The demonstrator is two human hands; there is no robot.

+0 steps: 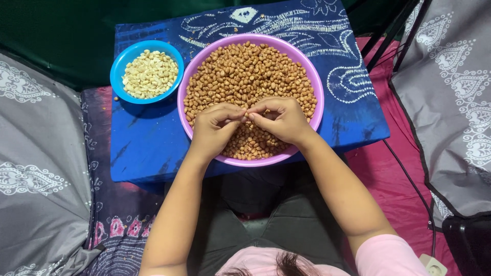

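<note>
Brown peanuts (245, 71) with skins fill the purple bowl (313, 76), which sits on the blue cloth-covered counter (148, 148) close to the body, so both hands can work over it. The left hand (212, 128) and right hand (281, 118) meet above the nuts, their fingers pinching one small peanut between them. Pale skinless peanuts (150, 74) lie apart in the blue bowl (118, 69) just beside. Both wrists bend inward, forearms reaching forward.
</note>
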